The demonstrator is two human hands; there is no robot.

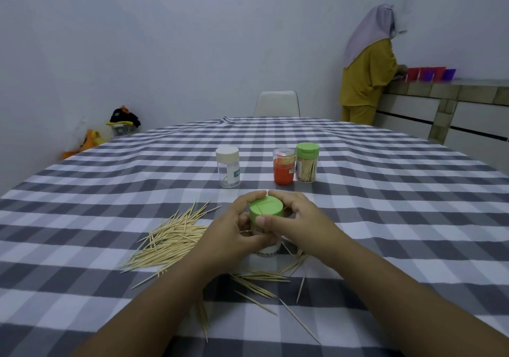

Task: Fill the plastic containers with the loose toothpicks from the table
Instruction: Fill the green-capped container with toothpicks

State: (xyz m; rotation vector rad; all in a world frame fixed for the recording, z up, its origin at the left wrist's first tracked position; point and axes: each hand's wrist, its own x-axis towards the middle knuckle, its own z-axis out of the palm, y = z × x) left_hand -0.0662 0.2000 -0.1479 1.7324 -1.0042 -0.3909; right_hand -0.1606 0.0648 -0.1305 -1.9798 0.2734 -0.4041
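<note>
Fingers of both hands curl round a small clear plastic container with a green cap [266, 210]: the left hand [234, 230] wraps its body from the side, while the right hand [296, 219] grips the cap, thumb on its near edge. It stands near the table's near edge, amid loose wooden toothpicks [170, 242] on the grey-and-white checked tablecloth [385, 219]. Light and smooth, it will likely slip or tip unless held by the body while the cap is worked. Farther toward the middle stand a cream-capped clear container [228, 166], an orange one [283, 166] and a green-capped one with toothpicks inside [307, 162].
</note>
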